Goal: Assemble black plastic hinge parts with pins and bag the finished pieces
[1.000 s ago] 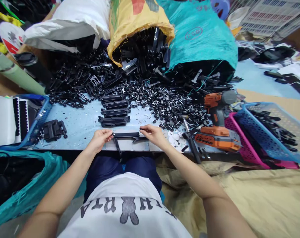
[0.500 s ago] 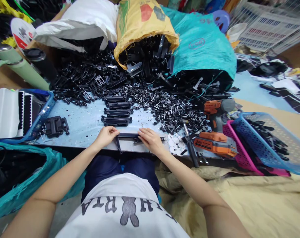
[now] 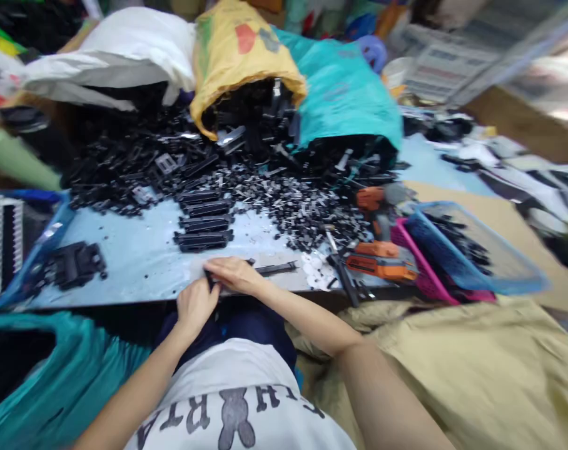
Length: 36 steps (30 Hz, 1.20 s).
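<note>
At the near edge of the bench, my left hand [image 3: 197, 305] is closed with its thumb side against a dark plastic part [image 3: 212, 279]. My right hand [image 3: 234, 275] reaches across and grips the same black part from above, its fingers bent over it. Most of that part is hidden by the fingers. Just right of the right hand, a long black plastic strip [image 3: 277, 269] lies on the bench. Beyond the hands, several long black plastic assemblies [image 3: 203, 240] lie in a row, one behind the other.
Small black-headed metal pins [image 3: 307, 209] are heaped behind, with black plastic parts [image 3: 124, 169] spilling from sacks. At right are a hammer [image 3: 343, 275], an orange cordless drill [image 3: 382, 259] and a blue basket [image 3: 453, 250]. A black clamp-like piece [image 3: 77, 265] sits at left.
My right hand has moved left to meet my left hand, which has dropped toward me and turned. The hands were apart on a long black part; now they are together. The view has shifted.
</note>
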Each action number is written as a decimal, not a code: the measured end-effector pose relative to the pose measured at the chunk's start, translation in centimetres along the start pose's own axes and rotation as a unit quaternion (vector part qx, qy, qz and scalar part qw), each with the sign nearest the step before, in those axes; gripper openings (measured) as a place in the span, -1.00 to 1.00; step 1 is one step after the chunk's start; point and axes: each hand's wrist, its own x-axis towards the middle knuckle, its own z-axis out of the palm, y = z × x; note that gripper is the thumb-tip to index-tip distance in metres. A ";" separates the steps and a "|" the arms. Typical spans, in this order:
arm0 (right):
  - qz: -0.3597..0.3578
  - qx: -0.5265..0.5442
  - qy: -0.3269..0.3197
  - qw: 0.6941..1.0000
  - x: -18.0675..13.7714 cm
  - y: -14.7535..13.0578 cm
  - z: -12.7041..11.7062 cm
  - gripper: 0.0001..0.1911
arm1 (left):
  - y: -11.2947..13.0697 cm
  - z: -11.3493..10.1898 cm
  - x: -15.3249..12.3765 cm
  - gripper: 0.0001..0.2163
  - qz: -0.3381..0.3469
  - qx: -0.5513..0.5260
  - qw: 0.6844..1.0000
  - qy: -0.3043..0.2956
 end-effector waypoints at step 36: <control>0.125 -0.053 -0.006 0.991 0.4 -1.0 0.7 -0.42 | 1.3 2.7 2.5 -0.55 -0.044 0.045 0.992 0.107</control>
